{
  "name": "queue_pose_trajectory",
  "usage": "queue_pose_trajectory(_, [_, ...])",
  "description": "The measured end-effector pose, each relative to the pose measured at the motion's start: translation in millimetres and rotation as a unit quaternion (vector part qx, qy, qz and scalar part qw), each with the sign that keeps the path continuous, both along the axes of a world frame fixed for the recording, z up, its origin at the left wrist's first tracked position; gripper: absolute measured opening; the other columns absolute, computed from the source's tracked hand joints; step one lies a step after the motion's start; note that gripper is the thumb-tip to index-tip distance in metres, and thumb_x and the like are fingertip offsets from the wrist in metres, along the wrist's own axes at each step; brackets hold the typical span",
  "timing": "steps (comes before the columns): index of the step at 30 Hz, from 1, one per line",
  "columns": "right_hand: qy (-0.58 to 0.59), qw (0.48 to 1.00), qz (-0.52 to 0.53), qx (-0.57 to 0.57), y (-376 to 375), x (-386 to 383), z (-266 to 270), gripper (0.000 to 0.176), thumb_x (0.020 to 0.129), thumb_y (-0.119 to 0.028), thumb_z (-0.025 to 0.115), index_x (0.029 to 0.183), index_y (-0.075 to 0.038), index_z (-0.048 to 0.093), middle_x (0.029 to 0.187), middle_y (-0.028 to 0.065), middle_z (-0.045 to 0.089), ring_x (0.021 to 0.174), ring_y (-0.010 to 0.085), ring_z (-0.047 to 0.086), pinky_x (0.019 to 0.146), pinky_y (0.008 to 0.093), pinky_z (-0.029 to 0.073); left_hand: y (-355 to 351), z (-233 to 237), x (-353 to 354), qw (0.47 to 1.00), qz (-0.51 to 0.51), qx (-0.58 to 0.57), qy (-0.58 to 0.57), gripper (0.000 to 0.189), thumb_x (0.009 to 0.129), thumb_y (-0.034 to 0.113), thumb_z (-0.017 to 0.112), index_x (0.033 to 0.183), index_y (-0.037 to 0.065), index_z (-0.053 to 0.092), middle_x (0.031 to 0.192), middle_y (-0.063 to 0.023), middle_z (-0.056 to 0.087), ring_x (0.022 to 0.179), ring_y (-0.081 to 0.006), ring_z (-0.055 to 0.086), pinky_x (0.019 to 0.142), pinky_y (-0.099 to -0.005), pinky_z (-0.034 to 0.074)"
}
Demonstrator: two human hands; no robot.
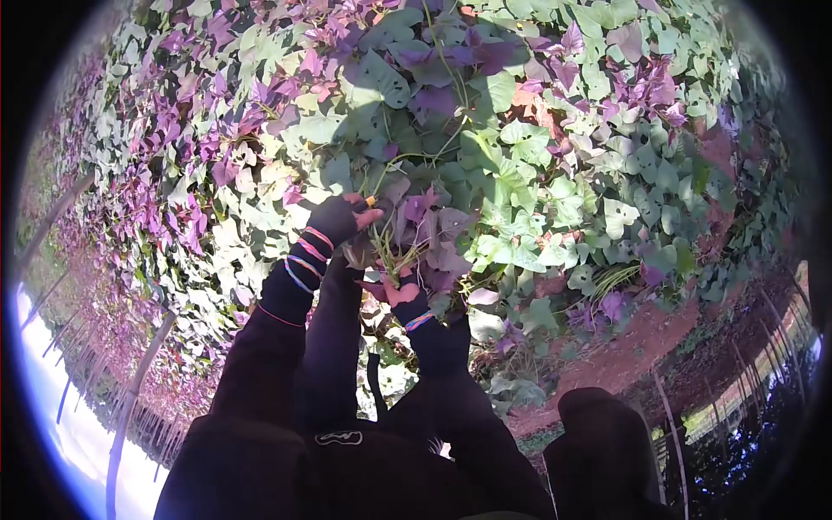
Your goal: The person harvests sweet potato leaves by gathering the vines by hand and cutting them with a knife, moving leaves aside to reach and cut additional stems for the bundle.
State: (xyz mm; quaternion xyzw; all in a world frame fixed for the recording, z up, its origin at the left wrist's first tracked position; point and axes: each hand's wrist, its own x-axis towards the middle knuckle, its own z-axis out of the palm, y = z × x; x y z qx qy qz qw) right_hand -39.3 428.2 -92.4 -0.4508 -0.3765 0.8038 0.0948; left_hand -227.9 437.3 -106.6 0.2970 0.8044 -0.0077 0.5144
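Leafy stems [399, 257], held in right hand [404, 296], near left hand [354, 217]

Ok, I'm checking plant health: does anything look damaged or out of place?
Yes: small holes pock a broad leaf near the top middle, perhaps insect damage, and a stem bunch at right seems to lie loose.

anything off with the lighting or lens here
Head view: strong fisheye bending with black corners; blown-out sky at lower left; a broad shadow over the upper-middle leaves, bright sun beside it; dark sleeves showing little detail.
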Motion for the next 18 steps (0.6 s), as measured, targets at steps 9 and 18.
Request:
queue_pose_trajectory(9, [-0.103, 0.991, 0.017, 0.080, -4, 33, -10, 0.032, 0.073, -0.014, 0.059, 0.101, -0.004, 0.048, 0.088, 0.0073, 0.054, 0.084, 0.0168, 0.051, 0.075, 0.0287, 0.039, 6, 4, -44, 0.946, 0.165, 0.205, 0.189, 0.029, 0.066, 0.030, 0.054, 0.083, 0.006, 0.052, 0.065, -0.0145, 0.055, 0.059, -0.0304, 0.054, 0.055, -0.0360, 0.042])
queue_pose_trajectory(18, [-0.069, 0.978, -0.194, -0.039, 58, 49, 33, 0.013, 0.074, -0.006, 0.056, 0.086, -0.002, 0.054, 0.062, 0.0012, 0.049, 0.051, 0.0088, 0.047, 0.046, 0.0242, 0.044, 31, 157, -117, 0.665, 0.162, 0.577, 0.445, 0.030, 0.074, 0.015, 0.057, 0.097, 0.000, 0.045, 0.083, -0.0091, 0.052, 0.066, -0.0147, 0.050, 0.059, -0.0269, 0.041])
